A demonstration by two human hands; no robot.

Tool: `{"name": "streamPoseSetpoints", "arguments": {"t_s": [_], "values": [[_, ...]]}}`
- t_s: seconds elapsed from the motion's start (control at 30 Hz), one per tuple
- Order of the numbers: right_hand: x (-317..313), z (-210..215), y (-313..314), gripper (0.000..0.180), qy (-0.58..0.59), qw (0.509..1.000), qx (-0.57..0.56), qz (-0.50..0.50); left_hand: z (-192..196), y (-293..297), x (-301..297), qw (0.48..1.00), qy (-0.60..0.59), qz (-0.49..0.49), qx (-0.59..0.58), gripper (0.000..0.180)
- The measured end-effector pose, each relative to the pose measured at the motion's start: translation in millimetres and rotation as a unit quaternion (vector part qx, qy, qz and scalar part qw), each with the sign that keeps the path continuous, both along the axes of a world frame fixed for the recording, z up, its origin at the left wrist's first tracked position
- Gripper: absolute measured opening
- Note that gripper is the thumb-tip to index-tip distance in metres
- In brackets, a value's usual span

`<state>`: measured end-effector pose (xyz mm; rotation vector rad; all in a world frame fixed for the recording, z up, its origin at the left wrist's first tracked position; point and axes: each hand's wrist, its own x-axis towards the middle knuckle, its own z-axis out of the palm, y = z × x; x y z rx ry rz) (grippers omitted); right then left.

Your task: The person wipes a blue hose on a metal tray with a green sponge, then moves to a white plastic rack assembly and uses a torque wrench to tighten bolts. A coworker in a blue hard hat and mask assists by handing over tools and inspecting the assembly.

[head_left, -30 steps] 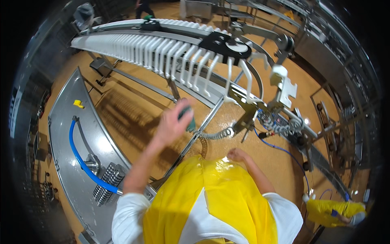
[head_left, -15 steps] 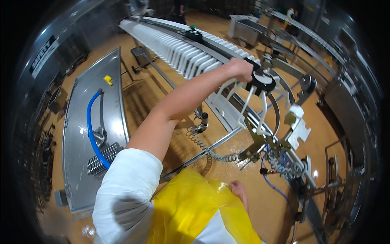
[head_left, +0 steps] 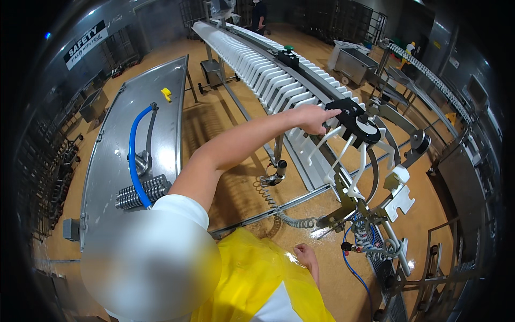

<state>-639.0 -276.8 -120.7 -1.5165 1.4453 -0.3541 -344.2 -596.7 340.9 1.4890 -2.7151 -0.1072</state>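
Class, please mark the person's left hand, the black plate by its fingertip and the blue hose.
Left hand (head_left: 311,117): head view, back of the hand.
Black plate (head_left: 350,117): head view, its top surface.
Blue hose (head_left: 132,154): head view, middle of its curve.

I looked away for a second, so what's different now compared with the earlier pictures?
The left hand has moved forward and to the right, from beside the coiled hose to the black block on the white-slatted conveyor; its index finger now points at the block. Whether it released anything is unclear. The right hand stays by the yellow apron; the blue hose and yellow piece remain on the metal table.
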Motion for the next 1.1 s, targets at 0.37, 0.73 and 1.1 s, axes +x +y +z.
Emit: {"name": "streamPoseSetpoints", "arguments": {"t_s": [0.37, 0.73, 1.1], "values": [[20.2, 361.5, -25.1, 0.031, -0.125, 0.958, -0.199, 0.165, -18.7, 12.5, 13.6, 0.998, 0.040, -0.009, -0.038, 0.088], [-34.3, 525.0, -68.2, 0.035, 0.177, 0.880, -0.427, 0.112, -15.2, -6.2, 69.2, 0.968, 0.236, 0.013, -0.078, 0.045], [-70.7, 548.2, -235.3, 0.060, 0.351, 0.745, -0.567, -0.011, -24.7, -79.4, 65.0, 0.931, 0.343, -0.020, -0.120, 0.044]]}}
